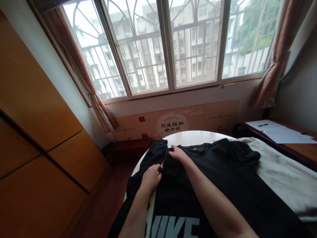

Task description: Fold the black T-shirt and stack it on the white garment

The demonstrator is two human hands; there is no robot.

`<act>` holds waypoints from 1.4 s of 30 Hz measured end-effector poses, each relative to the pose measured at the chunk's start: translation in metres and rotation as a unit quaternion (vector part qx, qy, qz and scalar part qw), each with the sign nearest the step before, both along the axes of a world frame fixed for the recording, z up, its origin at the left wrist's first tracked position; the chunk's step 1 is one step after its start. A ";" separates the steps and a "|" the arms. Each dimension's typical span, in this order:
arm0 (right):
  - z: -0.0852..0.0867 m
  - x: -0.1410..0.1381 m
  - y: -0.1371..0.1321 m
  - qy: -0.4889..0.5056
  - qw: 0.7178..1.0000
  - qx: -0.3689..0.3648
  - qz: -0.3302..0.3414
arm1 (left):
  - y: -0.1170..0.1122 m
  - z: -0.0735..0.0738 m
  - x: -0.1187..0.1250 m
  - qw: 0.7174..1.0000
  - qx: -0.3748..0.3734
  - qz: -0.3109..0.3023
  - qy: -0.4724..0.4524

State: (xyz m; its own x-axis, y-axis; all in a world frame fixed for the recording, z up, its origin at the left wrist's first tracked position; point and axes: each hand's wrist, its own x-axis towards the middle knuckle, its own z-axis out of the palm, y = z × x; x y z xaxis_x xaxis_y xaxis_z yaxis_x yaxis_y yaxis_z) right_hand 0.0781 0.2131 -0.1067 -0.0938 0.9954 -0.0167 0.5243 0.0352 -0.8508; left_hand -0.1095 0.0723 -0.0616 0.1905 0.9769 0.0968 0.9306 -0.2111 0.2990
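As both my arms reach out over the table, left hand (151, 180): fingers curled in narrow, pinching what looks like the sleeve edge of the black short-sleeved T-shirt (230, 178); exactly how much cloth is in there, I can't tell.

Right hand (178, 153): a bit further out, resting on the same side of the shirt up near the shoulder, one digit poking out to the left. Can't tell if the others are gripping or just touching, they're kinda lost against the dark cloth.

Shirt: spread out right in front of me on the white round-edged tabletop (195, 135), round collar (194, 150) at the far end, big grey block letters (177, 226) near me, cut off by the bottom of the view.

Left side: bunched black fabric (153, 155) just beside my hands, with a pale strip showing yellow bits peeking out by my left wrist.

Right side: rumpled off-white cloth (279, 175) next to the shirt, then a reddish-brown wooden desk (297, 157) with white paper sheets (279, 130) on it.

Far wall: beige printed panel (131, 124) with dark Chinese characters, under a wide pale-framed window (170, 66), tied-back pinkish curtains (268, 87) either side.
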 end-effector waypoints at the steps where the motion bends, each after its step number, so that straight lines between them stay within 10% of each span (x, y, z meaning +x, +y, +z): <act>1: 0.004 -0.006 0.006 -0.009 1.000 0.002 0.010 | 0.001 0.000 0.000 1.000 0.002 0.002 -0.003; 17: 0.007 -0.023 0.043 -0.086 0.987 0.115 0.066 | -0.004 -0.002 -0.003 0.998 -0.004 0.058 0.023; 26: 0.013 -0.013 -0.003 -0.129 0.948 0.275 0.097 | 0.002 -0.015 0.020 0.995 0.055 -0.088 -0.006; 32: -0.013 -0.008 -0.026 -0.286 0.916 0.163 0.229 | 0.001 -0.025 0.021 0.993 -0.032 -0.051 0.103; 42: -0.005 -0.007 -0.008 -0.314 0.932 0.123 0.133 | -0.003 -0.025 0.022 0.989 -0.070 0.010 0.132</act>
